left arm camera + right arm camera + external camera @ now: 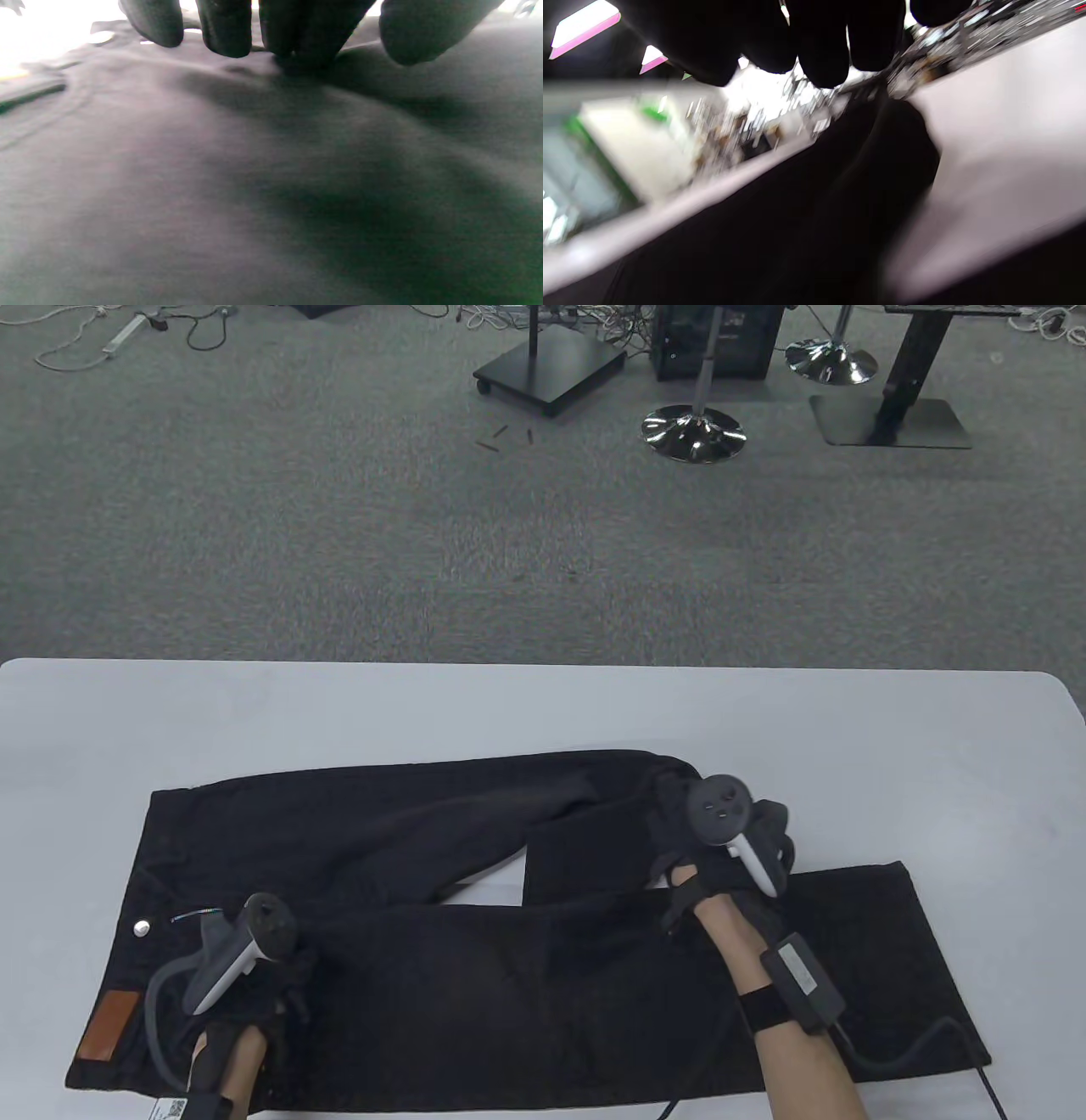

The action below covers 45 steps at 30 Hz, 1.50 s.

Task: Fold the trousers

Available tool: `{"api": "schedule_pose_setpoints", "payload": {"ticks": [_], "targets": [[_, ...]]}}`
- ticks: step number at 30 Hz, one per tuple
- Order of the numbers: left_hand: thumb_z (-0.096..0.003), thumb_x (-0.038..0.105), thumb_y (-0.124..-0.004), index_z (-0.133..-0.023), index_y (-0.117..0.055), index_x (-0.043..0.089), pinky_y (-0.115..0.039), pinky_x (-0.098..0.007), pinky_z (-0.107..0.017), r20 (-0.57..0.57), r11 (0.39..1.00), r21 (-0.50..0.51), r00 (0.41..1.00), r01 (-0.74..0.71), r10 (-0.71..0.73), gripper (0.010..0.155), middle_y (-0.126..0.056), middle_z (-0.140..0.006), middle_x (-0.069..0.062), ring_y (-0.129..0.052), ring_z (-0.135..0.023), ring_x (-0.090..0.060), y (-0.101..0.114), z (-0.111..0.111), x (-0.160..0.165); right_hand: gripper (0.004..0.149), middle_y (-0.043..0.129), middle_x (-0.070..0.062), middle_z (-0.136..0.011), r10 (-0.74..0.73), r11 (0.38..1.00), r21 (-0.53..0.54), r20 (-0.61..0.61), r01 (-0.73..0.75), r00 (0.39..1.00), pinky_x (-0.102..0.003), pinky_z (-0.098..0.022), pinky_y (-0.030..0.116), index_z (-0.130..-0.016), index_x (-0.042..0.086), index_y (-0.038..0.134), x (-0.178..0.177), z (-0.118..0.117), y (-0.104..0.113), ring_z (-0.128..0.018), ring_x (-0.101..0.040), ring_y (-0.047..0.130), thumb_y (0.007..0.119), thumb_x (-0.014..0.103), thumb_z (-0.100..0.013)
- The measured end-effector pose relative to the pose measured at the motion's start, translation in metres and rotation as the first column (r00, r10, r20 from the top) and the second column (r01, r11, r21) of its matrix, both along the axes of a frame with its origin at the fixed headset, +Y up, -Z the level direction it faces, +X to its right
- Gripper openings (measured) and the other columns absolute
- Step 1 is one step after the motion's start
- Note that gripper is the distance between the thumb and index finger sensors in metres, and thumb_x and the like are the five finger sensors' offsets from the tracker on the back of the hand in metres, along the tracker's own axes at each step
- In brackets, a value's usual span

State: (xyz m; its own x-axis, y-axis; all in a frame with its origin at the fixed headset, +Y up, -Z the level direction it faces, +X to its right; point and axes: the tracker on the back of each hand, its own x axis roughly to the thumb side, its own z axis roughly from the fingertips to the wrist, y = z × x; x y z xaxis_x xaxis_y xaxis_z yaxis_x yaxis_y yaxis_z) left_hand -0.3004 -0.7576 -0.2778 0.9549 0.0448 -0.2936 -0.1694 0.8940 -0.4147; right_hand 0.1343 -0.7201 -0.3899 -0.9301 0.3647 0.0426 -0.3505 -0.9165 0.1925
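Black trousers (475, 984) lie across the near half of the pale worktop (543, 704), waistband toward the table view's left. One leg runs flat along the near edge to the right; the other is doubled back, its hem end lying as a dark rectangle near the middle, with a small wedge of worktop showing between the legs. On the waistband sit a silver button (141, 927) and a tan leather patch (108, 1025); whatever is stamped on the patch is too small to read. A white tag with a printed code (172, 1107) shows at the left wrist, also unreadable. The left hand (254, 984) rests on the fabric near the waist; in the left wrist view its fingers (225, 29) hang down with the tips touching the cloth, slightly spread, gripping nothing. The right hand (721, 848) is at the folded bend of the far leg; its fingers (823, 55) curl together, but the blurred right wrist view does not settle whether they hold cloth.
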Motion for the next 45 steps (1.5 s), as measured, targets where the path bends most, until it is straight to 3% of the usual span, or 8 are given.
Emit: {"api": "schedule_pose_setpoints", "payload": {"ticks": [3,7,14,20,27,32,37,45], "targets": [[-0.0526,0.066,-0.067,-0.118,-0.048,0.038,-0.053,-0.062,-0.083,0.063,0.994,-0.002,0.992,-0.107,0.107,0.073,-0.043,-0.125,0.01,-0.051,-0.12,-0.032,0.006,-0.003,0.027,0.057,0.064,-0.002,-0.111,0.001,0.976,-0.216,-0.172,-0.039,0.985,-0.062,-0.074,0.047,-0.102,0.03,0.064,-0.042,0.014,-0.024,-0.103,-0.038,0.057,0.069,0.057,-0.051],[-0.0524,0.068,-0.065,-0.119,-0.042,0.037,-0.052,-0.062,-0.083,0.076,0.994,-0.089,0.995,-0.056,0.063,0.077,-0.039,-0.125,0.008,-0.045,-0.121,-0.033,-0.008,-0.007,0.043,0.063,0.055,0.001,-0.113,0.103,0.961,-0.238,-0.166,-0.141,0.981,-0.062,-0.076,0.04,-0.102,0.03,0.061,-0.059,0.013,-0.045,-0.107,-0.034,0.048,0.065,0.061,-0.048],[-0.0527,0.066,-0.065,-0.118,-0.043,0.035,-0.052,-0.061,-0.083,0.008,0.996,-0.084,1.0,-0.007,0.008,0.075,-0.04,-0.124,0.008,-0.045,-0.121,-0.028,-0.016,-0.009,0.019,0.062,0.055,0.005,-0.114,0.114,0.936,-0.348,0.139,-0.06,0.984,-0.061,-0.079,0.026,-0.1,0.028,0.066,0.027,-0.018,-0.044,-0.112,-0.027,0.027,0.067,0.06,-0.048],[-0.0529,0.066,-0.065,-0.118,-0.042,0.036,-0.051,-0.061,-0.084,-0.028,0.996,-0.083,0.999,-0.026,0.024,0.075,-0.038,-0.124,0.01,-0.042,-0.122,-0.027,-0.017,-0.01,0.002,0.063,0.032,0.015,-0.118,0.336,0.89,-0.428,0.388,-0.155,0.858,-0.059,-0.08,0.015,-0.104,0.034,0.051,0.117,-0.026,-0.044,-0.112,-0.024,0.007,0.065,0.061,-0.049],[-0.0533,0.066,-0.065,-0.118,-0.041,0.036,-0.049,-0.062,-0.084,-0.035,0.995,-0.086,0.999,-0.041,0.038,0.076,-0.037,-0.124,0.009,-0.04,-0.122,-0.028,-0.018,-0.011,0.0,0.066,0.033,0.005,-0.119,0.154,0.961,-0.274,0.488,-0.017,0.859,-0.061,-0.08,0.025,-0.106,0.033,0.043,0.142,-0.017,-0.034,-0.112,-0.031,0.02,0.065,0.06,-0.05],[-0.053,0.066,-0.065,-0.118,-0.04,0.036,-0.048,-0.061,-0.085,-0.036,0.996,-0.073,0.998,-0.059,0.057,0.076,-0.035,-0.124,0.01,-0.038,-0.122,-0.027,-0.02,-0.009,-0.002,0.067,0.06,-0.003,-0.11,0.133,0.962,-0.272,0.568,0.033,0.812,-0.061,-0.078,0.034,-0.105,0.03,0.043,0.144,-0.022,-0.049,-0.107,-0.036,0.042,0.07,0.057,-0.05],[-0.0531,0.066,-0.065,-0.118,-0.041,0.036,-0.048,-0.062,-0.084,-0.033,0.996,-0.071,0.998,-0.06,0.058,0.076,-0.036,-0.124,0.009,-0.038,-0.122,-0.028,-0.02,-0.009,-0.001,0.061,0.075,-0.004,-0.087,-0.018,0.982,-0.14,0.593,0.125,0.805,-0.06,-0.076,0.041,-0.104,0.031,0.047,0.137,-0.027,-0.052,-0.094,-0.034,0.06,0.08,0.032,-0.052],[-0.0533,0.066,-0.065,-0.118,-0.04,0.035,-0.048,-0.062,-0.084,-0.035,0.996,-0.069,0.998,-0.06,0.058,0.076,-0.035,-0.124,0.009,-0.038,-0.122,-0.028,-0.02,-0.008,-0.001,0.043,0.074,-0.003,-0.087,-0.157,0.969,0.231,0.307,0.087,0.938,-0.06,-0.077,0.04,-0.094,0.03,0.075,0.086,-0.02,0.025,-0.094,-0.033,0.058,0.078,0.021,-0.052]]}}
